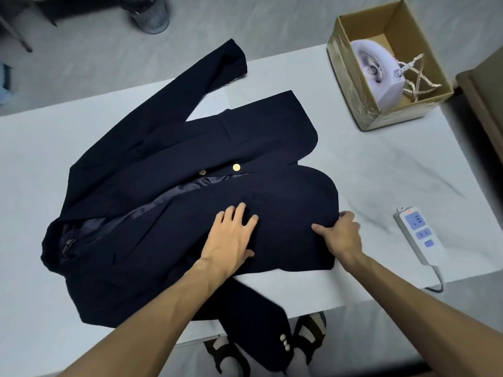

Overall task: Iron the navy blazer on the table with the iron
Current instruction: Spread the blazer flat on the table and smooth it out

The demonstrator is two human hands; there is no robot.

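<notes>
The blazer lies front up on the table, one sleeve hanging off the near edge. The left hand presses flat on its front panel, fingers spread. The right hand pinches the hem, thumb on top. The iron sits in a box.

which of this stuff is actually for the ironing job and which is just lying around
For the job: navy blazer, iron, table, probably the power strip.
Lying about: cardboard box round the iron, wire bin.

Dim, soft light (edges warped), slight blur.
</notes>
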